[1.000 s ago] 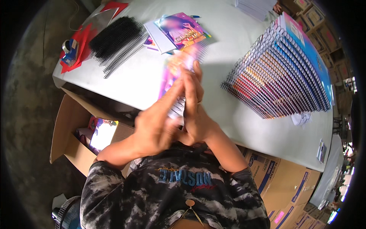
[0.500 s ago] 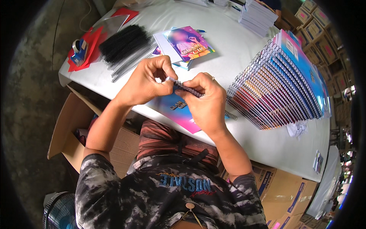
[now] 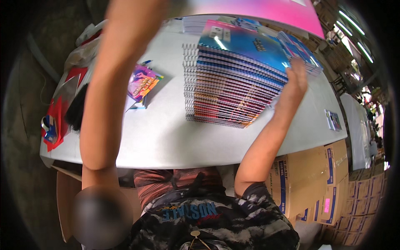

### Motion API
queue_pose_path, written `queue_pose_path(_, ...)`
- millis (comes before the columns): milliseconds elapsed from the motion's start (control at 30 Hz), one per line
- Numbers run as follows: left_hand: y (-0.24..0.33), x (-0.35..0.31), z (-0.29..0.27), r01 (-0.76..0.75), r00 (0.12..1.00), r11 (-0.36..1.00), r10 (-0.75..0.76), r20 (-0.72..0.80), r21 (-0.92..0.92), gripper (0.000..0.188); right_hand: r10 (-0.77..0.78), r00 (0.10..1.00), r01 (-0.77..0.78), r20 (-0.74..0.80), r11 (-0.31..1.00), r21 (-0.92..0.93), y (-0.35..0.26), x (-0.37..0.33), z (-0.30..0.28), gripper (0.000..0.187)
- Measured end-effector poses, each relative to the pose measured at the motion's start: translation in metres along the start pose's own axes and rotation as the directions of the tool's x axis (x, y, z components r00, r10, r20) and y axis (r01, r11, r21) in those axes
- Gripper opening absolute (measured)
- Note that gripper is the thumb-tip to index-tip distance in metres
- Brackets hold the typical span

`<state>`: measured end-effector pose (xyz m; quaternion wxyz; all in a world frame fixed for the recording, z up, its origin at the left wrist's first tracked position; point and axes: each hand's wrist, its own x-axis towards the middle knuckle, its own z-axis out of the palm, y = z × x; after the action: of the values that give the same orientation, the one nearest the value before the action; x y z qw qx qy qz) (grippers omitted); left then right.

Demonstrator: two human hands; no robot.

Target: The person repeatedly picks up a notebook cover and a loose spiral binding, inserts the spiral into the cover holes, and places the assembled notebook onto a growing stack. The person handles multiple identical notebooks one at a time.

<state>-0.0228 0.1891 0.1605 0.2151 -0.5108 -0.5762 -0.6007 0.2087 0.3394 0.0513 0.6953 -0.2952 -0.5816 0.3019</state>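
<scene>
Raised close to the camera, my left arm leads to my left hand (image 3: 160, 6), which is blurred and cut off by the top edge. A pink and blue spiral notebook (image 3: 266, 12) is held up there at that hand, partly out of view. My right hand (image 3: 296, 81) rests against the right side of a tall stack of spiral notebooks (image 3: 237, 75), fingers stretched upward and apart from any grip. The stack's white coils line its left side, and its glossy blue cover faces up.
Behind the stack's right corner lies a lower pile of blue notebooks (image 3: 302, 54). To the left are a colourful small notebook (image 3: 143, 83), black coils (image 3: 76, 109), red sheets (image 3: 62, 118) and a blue tape dispenser (image 3: 50, 132). Cardboard boxes (image 3: 306, 179) stand below the table's right side.
Both hands have left the coil they were pinching over the notebook before me. My left arm has swung up with a notebook; my right hand has moved right to the stack. The view has shifted.
</scene>
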Motion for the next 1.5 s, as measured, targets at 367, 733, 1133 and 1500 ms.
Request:
queue_pose_path(367, -0.051, -0.043, 0.098, -0.023, 0.915, 0.999, 0.032, 0.403, -0.029, 0.032, -0.055, 0.955, 0.034, -0.292, 0.996, -0.077, 0.005, -0.007, 0.014, 0.042)
queue_pose_path(733, -0.035, -0.08, 0.103, 0.267, 0.956, 0.908, -0.292, -0.03, -0.324, 0.03, -0.209, 0.894, 0.226, -0.396, 0.974, -0.005, 0.013, -0.01, 0.024, 0.025)
queue_pose_path(1133, -0.107, -0.071, 0.068, 0.272, 0.962, 0.961, -0.27, 0.047, -0.048, 0.035, -0.282, 0.846, 0.229, -0.452, 0.959, -0.169, 0.007, -0.021, 0.008, 0.027)
queue_pose_path(1500, -0.212, -0.211, -0.015, -0.073, 0.701, 0.723, -0.452, 0.551, 0.686, 0.037, -0.019, 0.938, -0.063, 0.345, 0.972, 0.224, 0.033, -0.187, 0.02, 0.015)
